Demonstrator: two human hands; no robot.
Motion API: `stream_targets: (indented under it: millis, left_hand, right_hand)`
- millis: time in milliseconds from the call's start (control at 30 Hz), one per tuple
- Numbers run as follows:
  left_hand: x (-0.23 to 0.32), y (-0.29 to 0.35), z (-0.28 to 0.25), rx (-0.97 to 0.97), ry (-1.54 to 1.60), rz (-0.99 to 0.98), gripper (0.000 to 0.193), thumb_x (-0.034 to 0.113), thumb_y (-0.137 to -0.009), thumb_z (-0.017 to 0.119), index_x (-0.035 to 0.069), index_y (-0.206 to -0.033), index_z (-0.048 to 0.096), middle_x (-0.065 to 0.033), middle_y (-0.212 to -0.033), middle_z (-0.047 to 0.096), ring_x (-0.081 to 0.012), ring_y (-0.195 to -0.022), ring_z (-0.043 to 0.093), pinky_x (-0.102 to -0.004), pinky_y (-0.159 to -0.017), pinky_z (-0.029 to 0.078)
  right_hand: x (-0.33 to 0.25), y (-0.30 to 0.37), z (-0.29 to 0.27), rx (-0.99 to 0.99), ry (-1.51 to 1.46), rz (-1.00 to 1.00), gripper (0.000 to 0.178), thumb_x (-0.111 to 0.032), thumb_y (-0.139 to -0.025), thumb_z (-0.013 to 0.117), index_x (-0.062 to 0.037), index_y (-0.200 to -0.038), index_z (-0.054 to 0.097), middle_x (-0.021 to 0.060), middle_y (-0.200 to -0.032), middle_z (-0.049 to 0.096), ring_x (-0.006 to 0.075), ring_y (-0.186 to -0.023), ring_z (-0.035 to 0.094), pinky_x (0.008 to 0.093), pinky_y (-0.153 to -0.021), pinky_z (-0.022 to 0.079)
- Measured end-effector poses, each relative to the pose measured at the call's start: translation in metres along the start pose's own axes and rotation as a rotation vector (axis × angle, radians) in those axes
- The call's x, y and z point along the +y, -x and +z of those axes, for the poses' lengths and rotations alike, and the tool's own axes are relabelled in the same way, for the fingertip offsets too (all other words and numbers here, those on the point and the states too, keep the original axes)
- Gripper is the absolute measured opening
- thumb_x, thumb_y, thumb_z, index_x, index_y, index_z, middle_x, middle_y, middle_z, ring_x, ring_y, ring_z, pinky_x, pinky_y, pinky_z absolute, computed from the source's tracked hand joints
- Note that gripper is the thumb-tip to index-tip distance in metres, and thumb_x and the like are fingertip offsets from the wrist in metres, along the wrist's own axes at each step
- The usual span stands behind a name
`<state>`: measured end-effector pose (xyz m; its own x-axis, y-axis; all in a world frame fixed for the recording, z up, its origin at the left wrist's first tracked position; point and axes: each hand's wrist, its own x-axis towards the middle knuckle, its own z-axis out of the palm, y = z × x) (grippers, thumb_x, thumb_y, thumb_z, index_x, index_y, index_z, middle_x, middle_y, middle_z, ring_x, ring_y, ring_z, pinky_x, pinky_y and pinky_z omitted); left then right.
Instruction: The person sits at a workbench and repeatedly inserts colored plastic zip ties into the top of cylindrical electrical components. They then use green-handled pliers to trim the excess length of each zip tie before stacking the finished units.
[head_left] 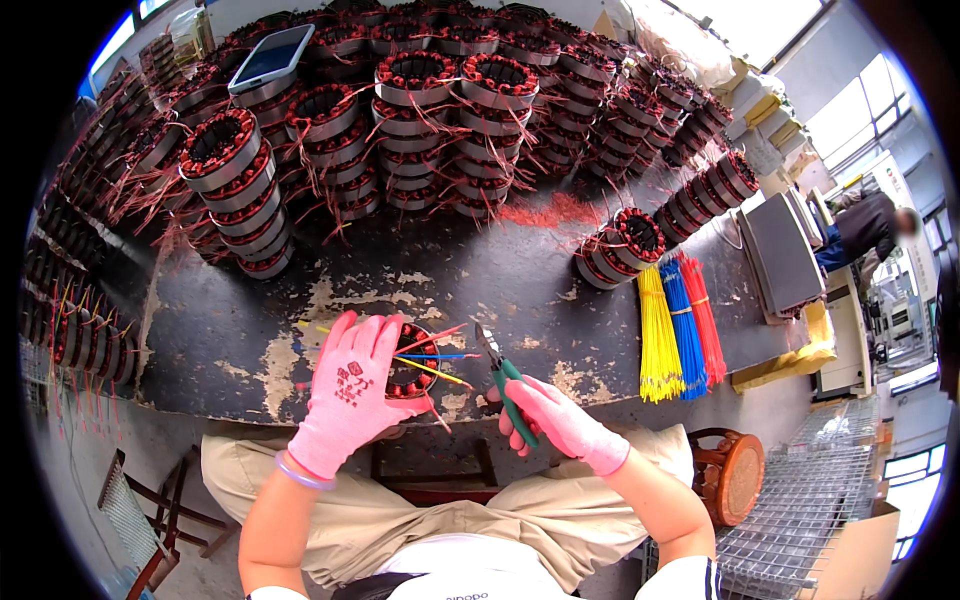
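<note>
Both my hands wear pink gloves. My left hand [350, 390] grips a motor stator [424, 378] near the table's front edge, fingers over its left side and thumb along its near edge. Red, blue and yellow wires [445, 357] stick out to the right from the stator. Part of the stator is hidden under the glove. Just to its right, my right hand [565, 420] is closed round green-handled cutting pliers [508, 390]. Their jaws [487, 342] point up and away, slightly parted and apart from the wires.
Stacks of stators [415, 80] crowd the back and left of the worn black table [420, 270]. A phone [272, 58] lies on one stack. Yellow [659, 340], blue [686, 330] and red [705, 330] wire bundles lie at right. A wooden stool [728, 475] stands below; another person [870, 232] is farther right.
</note>
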<state>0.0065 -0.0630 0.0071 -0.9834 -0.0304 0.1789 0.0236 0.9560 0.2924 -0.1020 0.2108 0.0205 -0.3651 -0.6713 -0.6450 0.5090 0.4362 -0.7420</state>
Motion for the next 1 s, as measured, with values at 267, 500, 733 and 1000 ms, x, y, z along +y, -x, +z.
stream_targets:
  millis: [267, 500, 733, 1000]
  left_hand:
    - [-0.013, 0.000, -0.017, -0.056, 0.037, 0.107, 0.099, 0.044, -0.065, 0.090, 0.005, -0.147, 0.049, -0.0172, -0.140, 0.055, -0.0403, -0.128, 0.053, -0.0489, -0.117, 0.038]
    - [-0.015, -0.003, -0.017, -0.075, 0.124, 0.084, 0.100, 0.039, -0.061, 0.092, 0.008, -0.147, 0.051, -0.0157, -0.144, 0.055, -0.0417, -0.130, 0.053, -0.0514, -0.117, 0.038]
    - [-0.015, -0.003, -0.017, -0.056, 0.114, 0.096, 0.099, 0.040, -0.060, 0.092, 0.007, -0.145, 0.052, -0.0149, -0.142, 0.056, -0.0415, -0.130, 0.052, -0.0513, -0.117, 0.039]
    - [0.011, -0.002, -0.015, -0.103, -0.034, -0.180, 0.099, 0.048, -0.062, 0.091, 0.004, -0.142, 0.053, -0.0173, -0.137, 0.056, -0.0411, -0.121, 0.056, -0.0505, -0.108, 0.044]
  right_hand:
    - [-0.001, 0.011, -0.016, -0.134, -0.118, 0.169, 0.055, -0.043, -0.110, 0.044, -0.0019, -0.147, 0.047, 0.0124, -0.118, 0.067, 0.0229, -0.100, 0.070, 0.0364, -0.091, 0.057]
    - [0.000, 0.005, -0.009, -0.147, -0.077, 0.150, 0.058, -0.048, -0.108, 0.048, -0.0055, -0.147, 0.047, 0.0083, -0.112, 0.065, 0.0172, -0.094, 0.068, 0.0301, -0.084, 0.056]
    - [-0.005, 0.004, 0.001, -0.033, 0.078, 0.029, 0.053, -0.049, -0.107, 0.050, -0.0055, -0.138, 0.054, 0.0053, -0.100, 0.064, 0.0126, -0.080, 0.064, 0.0285, -0.072, 0.054]
    - [0.007, 0.000, -0.009, -0.053, -0.130, 0.084, 0.057, -0.051, -0.107, 0.048, -0.0033, -0.138, 0.053, 0.0082, -0.104, 0.066, 0.0166, -0.085, 0.068, 0.0325, -0.078, 0.057]
